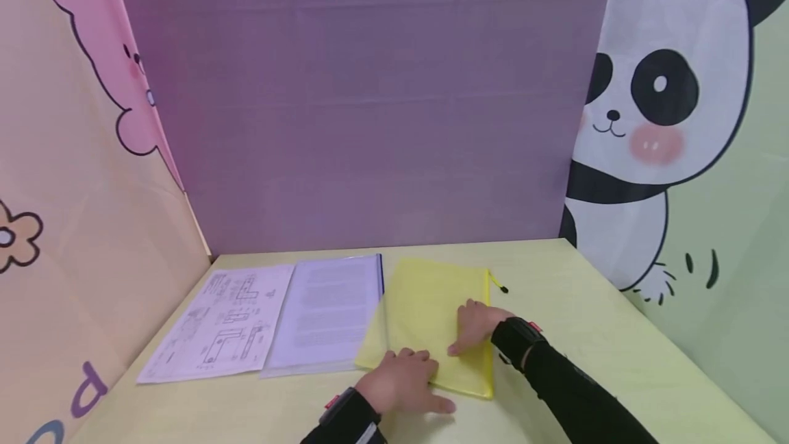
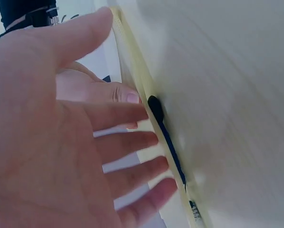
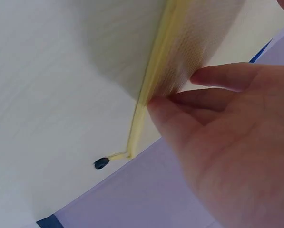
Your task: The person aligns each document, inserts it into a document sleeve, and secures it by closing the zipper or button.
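A translucent yellow zip file bag (image 1: 425,307) lies flat on the table, its left part over the edge of a clear document folder (image 1: 335,314). My left hand (image 1: 403,381) is at the bag's near left edge, fingers extended and spread, thumb out over the table. My right hand (image 1: 479,324) rests on the right half of the bag, fingertips touching its mesh surface near the zip edge. In the right wrist view a dark zip pull (image 3: 102,163) hangs from the bag's corner. Another dark pull (image 2: 155,108) shows along the edge in the left wrist view.
A printed sheet with technical drawings (image 1: 216,327) lies to the left, touching the folder, which holds a page of text. Behind the table (image 1: 592,334) stands a purple panel (image 1: 382,101). Patterned walls with a panda (image 1: 672,149) and a pink figure flank it.
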The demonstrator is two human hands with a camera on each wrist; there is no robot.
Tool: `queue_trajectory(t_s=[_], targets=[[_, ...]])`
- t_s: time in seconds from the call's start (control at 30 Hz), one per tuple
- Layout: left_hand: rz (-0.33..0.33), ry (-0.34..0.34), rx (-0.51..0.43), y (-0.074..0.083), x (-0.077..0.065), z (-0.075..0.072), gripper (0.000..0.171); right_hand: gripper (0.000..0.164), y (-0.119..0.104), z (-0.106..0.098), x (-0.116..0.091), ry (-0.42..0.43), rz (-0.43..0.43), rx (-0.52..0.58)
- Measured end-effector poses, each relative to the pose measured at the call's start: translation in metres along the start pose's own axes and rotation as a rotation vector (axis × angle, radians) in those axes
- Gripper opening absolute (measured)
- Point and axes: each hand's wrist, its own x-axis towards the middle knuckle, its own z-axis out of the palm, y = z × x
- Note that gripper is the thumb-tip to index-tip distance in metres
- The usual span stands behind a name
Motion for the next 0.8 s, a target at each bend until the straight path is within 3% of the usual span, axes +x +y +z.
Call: queue_trajectory(t_s=[0.23,0.4,0.63,0.8], targets=[[0.121,0.007,-0.156,-0.005,0.0,-0.004,0.048,0.088,0.014,-0.002,0.004,-0.031,0.001,0.113],[0.169,0.088,-0.215,-0.016,-0.002,-0.01,0.04,0.092,0.018,-0.008,0.004,-0.05,0.022,0.153],[0.128,0.234,-0.189,-0.053,-0.008,-0.026,0.037,0.09,0.02,-0.016,0.004,-0.062,0.006,0.134],[0.039,0.358,-0.187,-0.091,-0.009,-0.037,0.028,0.09,0.024,-0.018,0.005,-0.075,0.014,0.102]])
